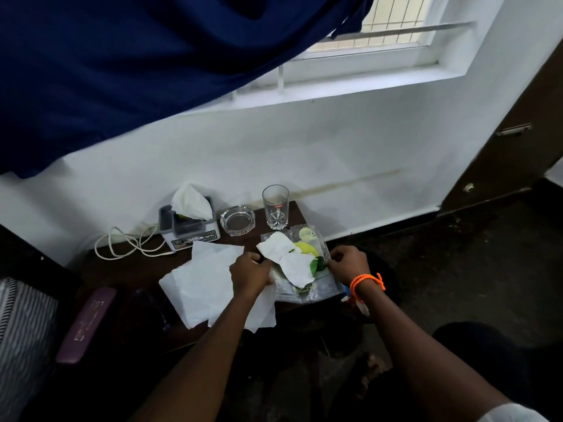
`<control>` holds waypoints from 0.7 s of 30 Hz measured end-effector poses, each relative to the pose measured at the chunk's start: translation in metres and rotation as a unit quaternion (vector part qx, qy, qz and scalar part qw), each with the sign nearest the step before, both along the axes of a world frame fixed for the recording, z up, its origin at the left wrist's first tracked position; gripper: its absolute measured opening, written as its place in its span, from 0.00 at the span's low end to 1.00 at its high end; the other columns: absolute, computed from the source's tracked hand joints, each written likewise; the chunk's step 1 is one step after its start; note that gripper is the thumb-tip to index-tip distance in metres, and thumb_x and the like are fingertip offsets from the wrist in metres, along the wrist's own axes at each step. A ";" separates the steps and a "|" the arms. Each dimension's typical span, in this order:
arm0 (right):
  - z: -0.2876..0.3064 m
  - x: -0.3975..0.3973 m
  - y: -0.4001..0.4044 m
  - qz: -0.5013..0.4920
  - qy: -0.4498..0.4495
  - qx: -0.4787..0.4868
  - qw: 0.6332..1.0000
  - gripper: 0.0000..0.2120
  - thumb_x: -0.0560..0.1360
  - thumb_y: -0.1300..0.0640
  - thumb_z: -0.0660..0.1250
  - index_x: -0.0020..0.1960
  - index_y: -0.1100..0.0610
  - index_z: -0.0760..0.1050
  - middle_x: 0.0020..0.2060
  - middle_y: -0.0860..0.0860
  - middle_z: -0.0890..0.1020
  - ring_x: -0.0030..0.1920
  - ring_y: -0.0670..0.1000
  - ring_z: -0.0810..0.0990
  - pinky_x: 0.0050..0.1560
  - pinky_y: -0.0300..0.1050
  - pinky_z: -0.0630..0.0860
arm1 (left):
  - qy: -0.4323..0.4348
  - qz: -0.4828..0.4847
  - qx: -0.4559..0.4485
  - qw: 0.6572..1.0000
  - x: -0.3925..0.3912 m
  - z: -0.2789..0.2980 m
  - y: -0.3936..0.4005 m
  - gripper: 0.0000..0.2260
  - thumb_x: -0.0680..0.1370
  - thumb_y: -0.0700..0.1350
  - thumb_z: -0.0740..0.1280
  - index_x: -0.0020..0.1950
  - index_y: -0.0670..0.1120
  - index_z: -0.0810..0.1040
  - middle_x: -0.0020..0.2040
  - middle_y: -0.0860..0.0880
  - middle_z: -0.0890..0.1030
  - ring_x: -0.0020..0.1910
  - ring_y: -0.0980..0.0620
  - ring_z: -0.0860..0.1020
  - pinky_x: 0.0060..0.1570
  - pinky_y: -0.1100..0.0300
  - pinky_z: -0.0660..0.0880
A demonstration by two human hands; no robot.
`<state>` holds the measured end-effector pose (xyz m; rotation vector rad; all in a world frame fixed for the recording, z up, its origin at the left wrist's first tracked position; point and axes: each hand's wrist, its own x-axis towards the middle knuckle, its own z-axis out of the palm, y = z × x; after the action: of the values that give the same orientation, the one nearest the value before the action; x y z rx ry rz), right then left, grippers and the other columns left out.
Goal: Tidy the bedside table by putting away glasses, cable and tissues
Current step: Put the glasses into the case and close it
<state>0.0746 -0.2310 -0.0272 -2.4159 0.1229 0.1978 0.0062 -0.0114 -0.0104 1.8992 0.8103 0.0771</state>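
Note:
On the dark bedside table lie loose white tissues, spread across the middle. My left hand rests closed on a tissue near their right side. My right hand pinches the edge of a clear plastic packet with a yellow and green print; two crumpled tissues lie on it. A white cable is coiled at the table's back left. A purple glasses case lies at the front left, with dark glasses dimly visible beside it.
A tissue holder with a tissue sticking out stands at the back. To its right are a glass ashtray and a drinking glass. A blue curtain hangs above. A striped cloth is at far left.

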 end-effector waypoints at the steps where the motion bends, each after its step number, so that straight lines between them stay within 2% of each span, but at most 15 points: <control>1: 0.001 0.000 -0.001 -0.006 -0.004 0.010 1.000 0.05 0.69 0.56 0.76 0.43 0.56 0.85 0.36 0.51 0.85 0.43 0.52 0.84 0.45 0.38 0.75 | -0.010 0.014 -0.028 0.999 -0.001 0.001 -0.003 0.10 0.72 0.43 0.75 0.52 0.42 0.83 0.34 0.53 0.80 0.31 0.55 0.84 0.41 0.53 0.85; 2: 0.002 0.001 -0.002 -0.012 -0.006 0.021 1.000 0.05 0.68 0.57 0.76 0.43 0.56 0.85 0.36 0.51 0.85 0.42 0.50 0.84 0.46 0.38 0.75 | -0.013 0.025 -0.049 0.998 -0.001 0.002 -0.006 0.08 0.72 0.41 0.75 0.50 0.43 0.83 0.32 0.52 0.80 0.26 0.57 0.82 0.37 0.56 0.84; 3: 0.004 0.001 -0.003 -0.015 -0.007 0.031 0.999 0.05 0.68 0.58 0.77 0.43 0.56 0.86 0.36 0.50 0.85 0.42 0.49 0.84 0.46 0.38 0.76 | -0.011 0.030 -0.055 0.998 -0.002 0.004 -0.009 0.04 0.71 0.40 0.75 0.45 0.45 0.83 0.31 0.51 0.81 0.25 0.57 0.82 0.37 0.55 0.85; 5: 0.009 0.000 -0.005 -0.004 -0.004 0.051 0.999 0.04 0.67 0.61 0.78 0.42 0.56 0.86 0.33 0.49 0.83 0.39 0.47 0.83 0.45 0.39 0.78 | -0.001 0.024 -0.039 0.999 -0.002 0.003 -0.015 0.09 0.70 0.39 0.74 0.34 0.51 0.79 0.34 0.47 0.85 0.36 0.49 0.86 0.46 0.48 0.85; 6: 0.012 0.000 -0.006 0.004 -0.003 0.056 0.998 0.05 0.67 0.62 0.78 0.42 0.57 0.86 0.33 0.50 0.84 0.37 0.46 0.82 0.46 0.40 0.80 | 0.006 0.018 -0.028 0.999 -0.002 0.004 -0.017 0.10 0.69 0.39 0.74 0.33 0.53 0.77 0.38 0.46 0.86 0.42 0.44 0.86 0.49 0.46 0.84; 9: 0.021 -0.001 -0.015 0.015 -0.012 0.050 0.999 0.05 0.67 0.65 0.77 0.42 0.58 0.86 0.37 0.54 0.86 0.38 0.47 0.82 0.48 0.43 0.82 | -0.002 -0.012 -0.031 0.999 -0.002 0.007 -0.024 0.08 0.67 0.39 0.73 0.39 0.53 0.83 0.45 0.46 0.88 0.48 0.43 0.86 0.53 0.46 0.83; 11: 0.029 -0.001 -0.024 0.025 -0.020 0.039 0.999 0.05 0.68 0.66 0.76 0.43 0.59 0.86 0.38 0.57 0.87 0.36 0.48 0.81 0.44 0.43 0.80 | -0.004 -0.041 -0.026 0.999 0.000 0.010 -0.032 0.11 0.67 0.40 0.73 0.47 0.50 0.87 0.46 0.48 0.88 0.48 0.44 0.86 0.54 0.46 0.83; 13: 0.036 -0.002 -0.035 0.034 -0.026 0.024 0.999 0.05 0.68 0.66 0.75 0.43 0.59 0.86 0.38 0.58 0.87 0.35 0.47 0.79 0.41 0.39 0.76 | -0.003 -0.072 -0.013 0.997 0.003 0.014 -0.042 0.14 0.66 0.41 0.72 0.50 0.50 0.87 0.45 0.49 0.88 0.46 0.45 0.86 0.52 0.47 0.84; 17: 0.047 -0.003 -0.065 0.030 -0.034 -0.004 0.999 0.06 0.68 0.65 0.76 0.43 0.57 0.86 0.37 0.55 0.86 0.31 0.41 0.76 0.32 0.26 0.68 | -0.013 -0.115 0.010 0.993 0.014 0.019 -0.068 0.15 0.66 0.39 0.72 0.50 0.49 0.88 0.44 0.49 0.89 0.45 0.47 0.87 0.51 0.50 0.84; 19: 0.050 -0.004 -0.082 0.020 -0.032 -0.021 0.999 0.06 0.68 0.64 0.76 0.43 0.56 0.86 0.37 0.54 0.86 0.32 0.43 0.77 0.33 0.28 0.68 | -0.011 -0.133 0.021 0.991 0.020 0.021 -0.086 0.13 0.67 0.37 0.71 0.46 0.49 0.89 0.39 0.50 0.88 0.43 0.47 0.87 0.49 0.52 0.84; 21: 0.051 -0.004 -0.098 0.011 -0.024 -0.037 0.999 0.05 0.68 0.62 0.76 0.42 0.55 0.86 0.38 0.53 0.86 0.36 0.46 0.80 0.40 0.35 0.72 | -0.012 -0.159 0.037 0.987 0.025 0.020 -0.104 0.11 0.67 0.35 0.69 0.40 0.48 0.88 0.36 0.47 0.85 0.42 0.46 0.87 0.47 0.52 0.85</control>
<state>0.0704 -0.3287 0.0235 -2.4943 0.0844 0.1474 0.0312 -0.1158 0.0100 2.0711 0.4864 -0.0684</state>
